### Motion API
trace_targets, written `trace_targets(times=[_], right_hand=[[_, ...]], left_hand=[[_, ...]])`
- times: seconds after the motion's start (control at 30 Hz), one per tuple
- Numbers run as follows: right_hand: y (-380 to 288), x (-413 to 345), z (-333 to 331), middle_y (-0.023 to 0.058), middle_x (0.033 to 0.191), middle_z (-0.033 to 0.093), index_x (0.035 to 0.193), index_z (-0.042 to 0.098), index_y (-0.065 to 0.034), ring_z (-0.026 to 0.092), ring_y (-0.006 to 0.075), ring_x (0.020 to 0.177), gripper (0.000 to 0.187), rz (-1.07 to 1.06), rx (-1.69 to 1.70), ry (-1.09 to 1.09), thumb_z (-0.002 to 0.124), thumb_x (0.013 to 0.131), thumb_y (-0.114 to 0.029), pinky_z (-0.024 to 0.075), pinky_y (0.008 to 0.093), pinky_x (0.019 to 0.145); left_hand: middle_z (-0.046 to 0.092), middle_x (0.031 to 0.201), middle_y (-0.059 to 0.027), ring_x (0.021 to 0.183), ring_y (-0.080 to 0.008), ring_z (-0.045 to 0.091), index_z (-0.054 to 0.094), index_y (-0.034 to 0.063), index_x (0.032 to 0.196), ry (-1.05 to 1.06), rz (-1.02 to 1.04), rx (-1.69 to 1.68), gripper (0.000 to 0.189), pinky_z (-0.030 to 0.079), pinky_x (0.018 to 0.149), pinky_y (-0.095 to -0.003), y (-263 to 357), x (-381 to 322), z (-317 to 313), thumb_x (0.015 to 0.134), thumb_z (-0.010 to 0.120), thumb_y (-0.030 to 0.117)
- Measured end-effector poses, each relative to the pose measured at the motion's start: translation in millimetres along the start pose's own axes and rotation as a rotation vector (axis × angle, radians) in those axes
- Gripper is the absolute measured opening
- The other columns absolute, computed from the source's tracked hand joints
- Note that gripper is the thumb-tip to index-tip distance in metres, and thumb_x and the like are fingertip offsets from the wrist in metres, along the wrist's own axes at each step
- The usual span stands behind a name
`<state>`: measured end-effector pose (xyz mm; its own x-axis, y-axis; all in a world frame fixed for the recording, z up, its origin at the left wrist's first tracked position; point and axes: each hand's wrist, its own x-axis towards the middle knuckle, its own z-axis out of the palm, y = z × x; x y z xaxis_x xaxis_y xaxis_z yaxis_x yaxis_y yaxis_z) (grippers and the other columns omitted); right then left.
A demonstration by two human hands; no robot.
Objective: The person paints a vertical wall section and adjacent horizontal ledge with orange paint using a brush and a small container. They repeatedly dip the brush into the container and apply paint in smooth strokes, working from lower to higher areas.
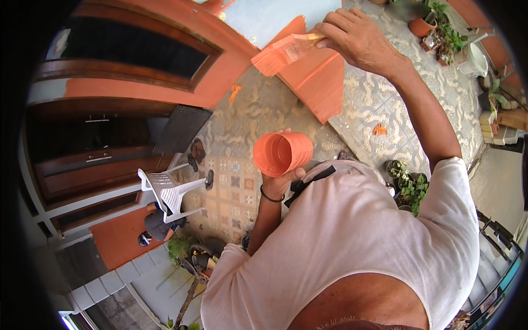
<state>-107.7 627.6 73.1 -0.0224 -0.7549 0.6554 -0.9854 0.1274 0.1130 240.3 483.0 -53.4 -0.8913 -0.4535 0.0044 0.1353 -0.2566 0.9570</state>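
Note:
My right hand [350,37], raised at the upper middle, grips the yellowish handle of a wide paintbrush [284,53]. Orange paint coats its bristles, which point left and slightly down. Behind the brush is a wall corner [319,88] with fresh-looking orange paint on its lower part. Pale blue-white wall [264,20] shows above the orange. In front of my body, my left hand [284,177] is wrapped around an orange plastic cup [300,153], its mouth tilted toward the camera. Paint smears line the inside; how much the cup holds I cannot tell.
A white plastic chair [175,194] stands at the left, by the brown wooden door. Beyond it a person in dark clothing [159,220] is low against an orange wall. Potted plants [408,187] flank my right side. Orange scraps [379,130] lie on the patterned tiles.

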Motion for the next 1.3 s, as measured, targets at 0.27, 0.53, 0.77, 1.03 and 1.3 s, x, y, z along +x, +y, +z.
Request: trace_targets(times=[0.27,0.53,0.77,1.03,1.3], right_hand=[[27,17,3,0.0106,0.097,0.058,0.106,0.061,-0.0092,0.061,0.0315,0.094,0.024,0.050,0.051,0.011,0.073,0.091,-0.022,0.0478,0.0455,0.082],[52,-1,-8,0.0130,0.098,0.059,0.106,0.062,-0.0083,0.062,0.0354,0.095,0.024,0.137,0.080,0.054,0.075,0.090,-0.019,0.0490,0.0459,0.080],[78,-19,-20,0.0105,0.101,0.061,0.106,0.063,-0.0105,0.062,0.0354,0.096,0.023,0.203,0.065,0.098,0.076,0.089,-0.020,0.0486,0.0479,0.082],[119,-43,-24,0.0119,0.097,0.062,0.106,0.064,-0.0098,0.063,0.0367,0.095,0.022,0.281,0.006,0.047,0.076,0.090,-0.019,0.0496,0.0482,0.079],[139,-71,-41,0.0175,0.094,0.062,0.107,0.063,-0.0046,0.064,0.0418,0.092,0.023,0.341,0.032,0.087,0.073,0.094,-0.020,0.0506,0.0509,0.078]], left_hand=[[0.048,0.154,-0.0131,0.138,-0.0274,0.052,0.039,0.0066,0.154,0.002,0.012,0.045,0.117,0.045,0.116,-0.0465,3,13,-1,0.061,0.104,0.033],[0.049,0.153,-0.0122,0.138,-0.0278,0.052,0.041,0.0089,0.153,0.017,-0.027,-0.011,0.114,0.045,0.117,-0.0464,14,19,11,0.059,0.105,0.023],[0.046,0.155,-0.0118,0.139,-0.0277,0.051,0.041,0.0096,0.153,-0.008,-0.041,-0.039,0.112,0.047,0.117,-0.0468,13,23,15,0.060,0.104,0.017],[0.045,0.155,-0.0118,0.137,-0.0280,0.053,0.044,0.0101,0.151,-0.043,-0.014,-0.038,0.107,0.051,0.113,-0.0464,12,28,19,0.061,0.103,0.014],[0.044,0.156,-0.0116,0.139,-0.0276,0.051,0.042,0.0104,0.152,-0.057,-0.021,-0.038,0.108,0.050,0.114,-0.0461,12,26,21,0.062,0.103,0.015]])
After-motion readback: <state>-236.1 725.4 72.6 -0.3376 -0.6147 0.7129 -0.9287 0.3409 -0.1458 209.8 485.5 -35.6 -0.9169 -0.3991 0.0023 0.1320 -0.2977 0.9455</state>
